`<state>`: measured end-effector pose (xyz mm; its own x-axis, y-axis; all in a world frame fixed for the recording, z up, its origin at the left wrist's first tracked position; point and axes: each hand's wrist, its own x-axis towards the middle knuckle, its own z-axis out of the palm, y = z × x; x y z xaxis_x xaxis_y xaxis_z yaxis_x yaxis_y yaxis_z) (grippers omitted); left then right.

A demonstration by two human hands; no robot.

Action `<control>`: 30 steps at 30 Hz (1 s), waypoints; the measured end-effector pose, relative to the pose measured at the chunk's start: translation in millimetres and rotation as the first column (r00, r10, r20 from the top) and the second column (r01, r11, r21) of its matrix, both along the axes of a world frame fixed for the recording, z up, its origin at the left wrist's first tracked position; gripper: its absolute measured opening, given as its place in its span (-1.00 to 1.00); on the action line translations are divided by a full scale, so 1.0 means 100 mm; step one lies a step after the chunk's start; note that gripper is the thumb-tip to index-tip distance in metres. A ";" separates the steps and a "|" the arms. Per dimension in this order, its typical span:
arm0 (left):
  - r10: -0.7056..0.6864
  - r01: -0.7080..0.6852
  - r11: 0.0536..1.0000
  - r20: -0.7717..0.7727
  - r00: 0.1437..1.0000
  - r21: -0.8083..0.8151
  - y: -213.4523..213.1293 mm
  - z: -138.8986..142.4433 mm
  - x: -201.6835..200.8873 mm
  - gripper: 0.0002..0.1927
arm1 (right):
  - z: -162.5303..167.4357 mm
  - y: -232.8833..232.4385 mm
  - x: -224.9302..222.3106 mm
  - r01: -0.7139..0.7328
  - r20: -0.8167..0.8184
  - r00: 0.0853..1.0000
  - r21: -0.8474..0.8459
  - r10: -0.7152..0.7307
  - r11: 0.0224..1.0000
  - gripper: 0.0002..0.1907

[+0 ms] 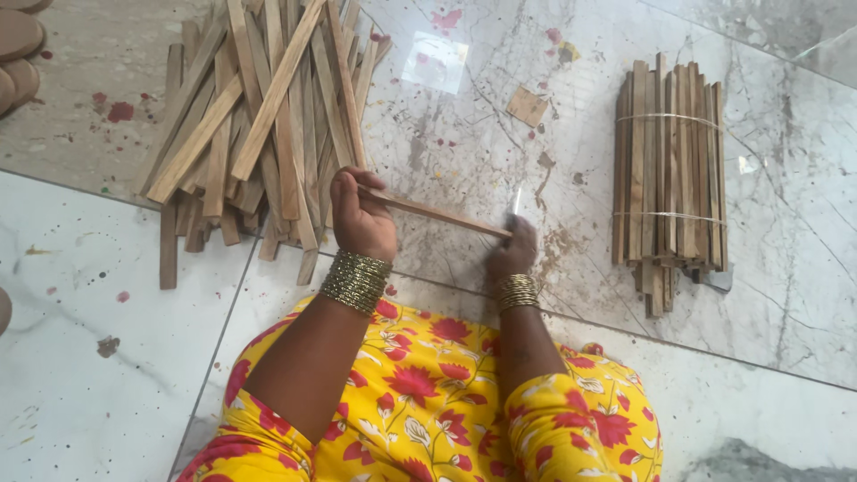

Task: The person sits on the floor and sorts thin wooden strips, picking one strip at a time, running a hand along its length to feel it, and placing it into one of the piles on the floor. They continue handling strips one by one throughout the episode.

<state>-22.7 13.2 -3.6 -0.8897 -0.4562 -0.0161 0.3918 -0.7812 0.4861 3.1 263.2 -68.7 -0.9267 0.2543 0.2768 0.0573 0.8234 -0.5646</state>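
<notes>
My left hand (361,217) grips one end of a thin brown wooden stick (435,212) that slants down to the right. My right hand (512,247) meets the stick's other end and holds a small pale blade (517,200) upright against it. Both wrists wear stacks of gold bangles. A loose heap of similar wooden sticks (259,116) lies fanned on the floor just beyond my left hand. A neat bundle of sticks (669,174) tied with two thin bands lies to the right of my right hand.
I sit on a marble floor (464,125) with paint spots and wood scraps, one small square chip (527,106) among them. My yellow floral clothing (428,393) fills the bottom. Round brown objects (18,54) sit at the top left corner.
</notes>
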 end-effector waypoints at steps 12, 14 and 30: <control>-0.157 0.164 0.976 -0.057 0.986 0.143 0.03 -0.02 0.10 -0.80 | 0.08 -1.00 0.03 -0.546 -0.352 0.775 0.044 0.525 0.836 -0.14; -0.165 0.169 0.974 -0.037 0.986 0.152 0.02 -0.05 0.13 -0.80 | 0.07 -0.98 0.01 -0.589 -0.360 0.755 -0.005 0.548 0.808 -0.13; -0.385 0.410 0.902 -0.183 0.905 0.133 0.09 0.06 0.18 -0.76 | -0.06 -0.85 0.03 -0.481 -0.278 0.836 0.040 0.472 0.876 -0.13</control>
<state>-5.1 22.5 2.8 -0.9941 -0.0663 0.0861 0.0893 -0.9503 0.2981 6.0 177.9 -75.1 -0.8248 -0.1869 0.5336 -0.4965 0.6911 -0.5252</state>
